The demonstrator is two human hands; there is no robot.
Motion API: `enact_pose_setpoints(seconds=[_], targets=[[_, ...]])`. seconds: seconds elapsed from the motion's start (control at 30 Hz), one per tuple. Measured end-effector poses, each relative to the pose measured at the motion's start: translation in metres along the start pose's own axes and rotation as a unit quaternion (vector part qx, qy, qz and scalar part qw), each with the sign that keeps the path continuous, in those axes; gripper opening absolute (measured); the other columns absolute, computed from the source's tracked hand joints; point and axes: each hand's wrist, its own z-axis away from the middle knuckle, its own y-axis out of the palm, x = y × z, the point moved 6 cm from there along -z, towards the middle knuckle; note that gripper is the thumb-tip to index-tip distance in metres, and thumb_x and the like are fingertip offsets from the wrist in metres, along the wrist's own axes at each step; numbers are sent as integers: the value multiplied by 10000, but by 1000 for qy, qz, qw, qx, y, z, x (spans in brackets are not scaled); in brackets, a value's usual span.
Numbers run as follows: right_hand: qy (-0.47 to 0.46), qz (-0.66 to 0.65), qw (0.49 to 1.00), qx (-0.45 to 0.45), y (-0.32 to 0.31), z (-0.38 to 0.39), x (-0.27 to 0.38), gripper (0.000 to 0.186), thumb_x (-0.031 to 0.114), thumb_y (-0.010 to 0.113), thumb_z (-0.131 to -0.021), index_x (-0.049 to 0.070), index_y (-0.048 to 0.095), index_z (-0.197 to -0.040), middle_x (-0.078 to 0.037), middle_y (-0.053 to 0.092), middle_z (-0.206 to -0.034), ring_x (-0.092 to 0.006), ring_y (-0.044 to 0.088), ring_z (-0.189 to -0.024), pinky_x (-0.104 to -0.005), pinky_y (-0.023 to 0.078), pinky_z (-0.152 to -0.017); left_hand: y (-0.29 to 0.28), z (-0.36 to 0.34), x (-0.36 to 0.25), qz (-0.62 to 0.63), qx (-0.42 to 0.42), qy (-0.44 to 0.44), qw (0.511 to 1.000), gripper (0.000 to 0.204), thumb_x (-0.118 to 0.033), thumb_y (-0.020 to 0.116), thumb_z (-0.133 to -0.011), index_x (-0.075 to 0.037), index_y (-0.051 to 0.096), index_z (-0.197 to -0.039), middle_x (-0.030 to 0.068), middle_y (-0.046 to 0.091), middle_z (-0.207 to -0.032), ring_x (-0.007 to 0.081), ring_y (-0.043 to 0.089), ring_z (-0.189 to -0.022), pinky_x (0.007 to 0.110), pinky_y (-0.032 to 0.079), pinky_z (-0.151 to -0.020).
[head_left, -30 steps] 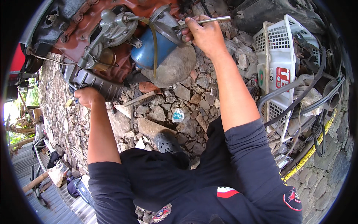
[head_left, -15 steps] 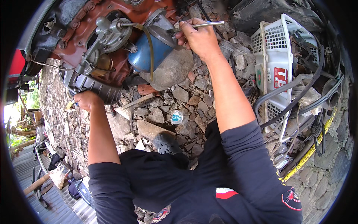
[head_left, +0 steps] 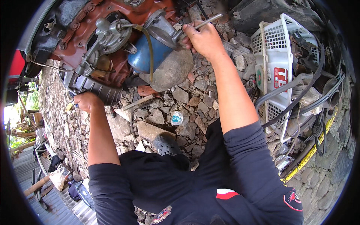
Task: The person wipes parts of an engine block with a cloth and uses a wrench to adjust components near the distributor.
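Note:
My right hand (head_left: 204, 39) is closed round a slim silver wrench (head_left: 210, 21). Its near end meets the metal filter housing (head_left: 159, 33) above a blue canister filter (head_left: 148, 54), and its free end points up and right. At lower left of the reddish-brown engine block (head_left: 77, 47), my left hand (head_left: 89, 101) grips the corner of a dark ribbed metal casing (head_left: 100, 90), its fingertips partly hidden. Between the hands, a grey fuel pump (head_left: 112, 33) sits on the block, and a yellowish hose (head_left: 150, 48) curves down from it over the blue filter.
A large rounded stone (head_left: 170, 71) lies under the filter on rubble ground. To the right stands a white plastic basket (head_left: 275, 56) of metal parts, with dark hoses across it. A brush (head_left: 141, 101) and a plastic cup (head_left: 177, 118) lie before my shoe (head_left: 165, 144).
The wrench has swung so that its free end points higher and slightly left. My right hand has turned with it and shifted a little right. My left hand stays put.

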Motion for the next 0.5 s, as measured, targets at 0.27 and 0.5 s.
enact_pose_setpoints(seconds=[0.27,0.5], targets=[[-63,104,993,3,10,-1,9,274,257,559,-915,-14,597,-894,-82,659,-704,-110,596,-576,-254,462,-533,1,-4,4,4,-2,-14,1000,752,-446,161,-878,152,584,-1048,329,579,-1082,423,565,-1028,467,396,-945],[-79,63,994,-27,8,2,7,257,235,592,-882,-15,617,-832,-98,659,-654,-125,625,-568,-271,484,-527,3,-5,6,8,24,-4,1000,706,-432,215,-886,156,568,-1050,333,578,-1077,430,575,-1007,473,427,-905]])
